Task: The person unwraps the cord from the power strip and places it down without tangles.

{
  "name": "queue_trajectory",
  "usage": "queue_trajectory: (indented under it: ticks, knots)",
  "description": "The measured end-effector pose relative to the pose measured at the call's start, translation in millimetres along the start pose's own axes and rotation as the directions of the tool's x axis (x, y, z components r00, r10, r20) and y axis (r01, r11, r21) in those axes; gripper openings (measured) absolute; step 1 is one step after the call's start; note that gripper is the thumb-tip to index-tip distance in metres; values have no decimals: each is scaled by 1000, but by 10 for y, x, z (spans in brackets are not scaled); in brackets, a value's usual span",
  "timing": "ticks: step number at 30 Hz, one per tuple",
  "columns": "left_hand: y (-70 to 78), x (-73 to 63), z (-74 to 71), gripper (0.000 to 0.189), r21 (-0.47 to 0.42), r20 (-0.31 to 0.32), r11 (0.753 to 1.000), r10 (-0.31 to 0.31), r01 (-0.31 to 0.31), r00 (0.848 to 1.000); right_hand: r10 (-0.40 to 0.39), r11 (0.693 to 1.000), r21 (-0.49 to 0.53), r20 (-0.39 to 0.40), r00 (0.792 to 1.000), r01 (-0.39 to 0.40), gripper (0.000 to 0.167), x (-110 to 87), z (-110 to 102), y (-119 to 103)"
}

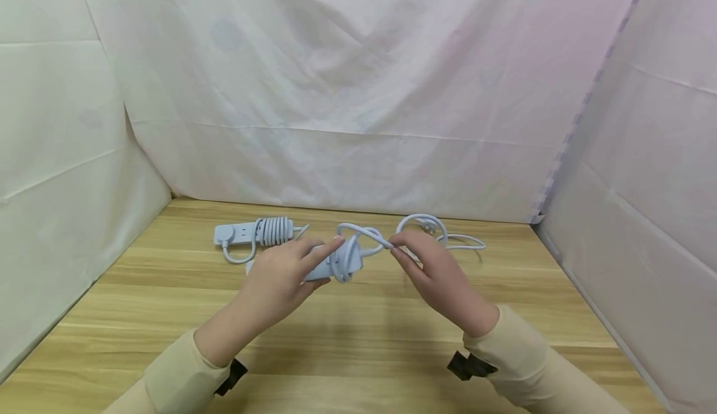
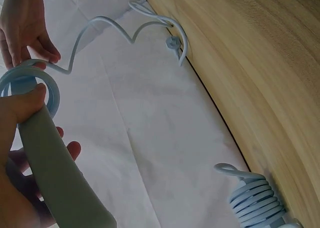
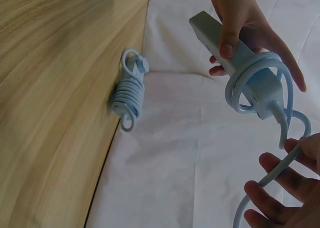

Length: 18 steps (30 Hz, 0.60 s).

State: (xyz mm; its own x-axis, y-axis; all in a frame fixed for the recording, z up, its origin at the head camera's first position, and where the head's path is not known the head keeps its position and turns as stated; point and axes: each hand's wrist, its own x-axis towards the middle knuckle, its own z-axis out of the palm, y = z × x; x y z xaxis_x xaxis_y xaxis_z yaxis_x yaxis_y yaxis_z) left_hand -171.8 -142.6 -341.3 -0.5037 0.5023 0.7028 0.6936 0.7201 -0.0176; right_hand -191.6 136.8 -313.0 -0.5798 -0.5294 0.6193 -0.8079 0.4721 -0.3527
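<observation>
My left hand (image 1: 280, 274) grips a pale power strip (image 3: 215, 33), raised above the table, with fingers on one side and the thumb on the other. A few loose loops of its cord (image 3: 242, 82) circle the end where the cord comes out. Just right of that end, my right hand (image 1: 439, 277) pinches the cord between thumb and fingers. Beyond this hand the cord runs slack to its plug (image 2: 173, 42) at the back right of the table.
A second power strip (image 1: 242, 233) lies at the back left of the wooden table (image 1: 347, 352). Its cord (image 1: 274, 231) is wound tightly around one end, and its plug (image 1: 225, 233) sits on the other end. White cloth (image 1: 347, 90) hangs behind and along both sides.
</observation>
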Motion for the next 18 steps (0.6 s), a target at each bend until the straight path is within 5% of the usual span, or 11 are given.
queue_trajectory:
  ticks: [6,18]
  knots:
    - [7,12,6,83,33,-68,996,86,-84,994,98,995,-5,-3,995,-98,9,-9,-17,30]
    - [-7,-12,-10,78,69,-95,996,55,-48,994,226,974,-28,30,974,-225,9,-148,-42,138]
